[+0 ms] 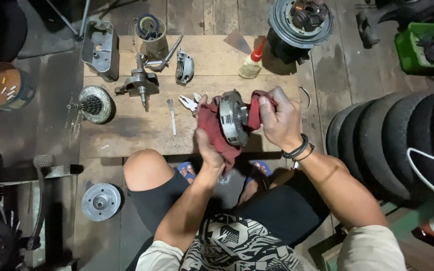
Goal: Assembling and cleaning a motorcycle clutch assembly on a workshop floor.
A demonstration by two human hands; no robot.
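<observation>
Both hands grip one part above the wooden board: the right hand clasps the round metal clutch drum, while the left hand presses a red rag against it. Wiping seems underway; turning the drum would expose uncleaned faces. It looks grey, toothed, greasy.

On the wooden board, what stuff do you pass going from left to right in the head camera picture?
Toothed gear wheel → crankshaft part → small metal cover → pliers → round metal drum in the red rag → glue bottle.
</observation>
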